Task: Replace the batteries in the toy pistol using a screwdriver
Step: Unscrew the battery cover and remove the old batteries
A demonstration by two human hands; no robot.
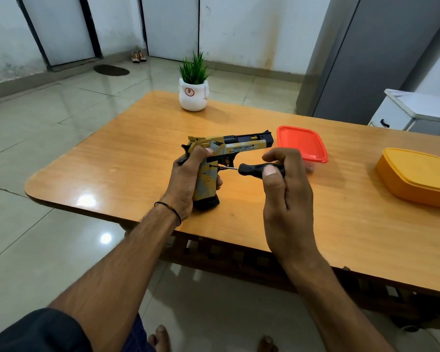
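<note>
Over the table (137,148): one toy pistol (239,146), one screwdriver (254,169), two hands.
Its grip sits in the left hand (188,179), barrel pointing right; the right hand (285,196) pinches the screwdriver, tip against that grip. Beyond stand two lidded containers, a red box (301,143) and a yellow box (417,176), and one potted plant (193,90). Glossy wooden top, tiled floor (36,123), white walls (239,34).

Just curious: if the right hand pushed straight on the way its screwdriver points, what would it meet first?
Likely the grip of the toy pistol, held by the left hand; the screwdriver tip looks almost there.
</note>
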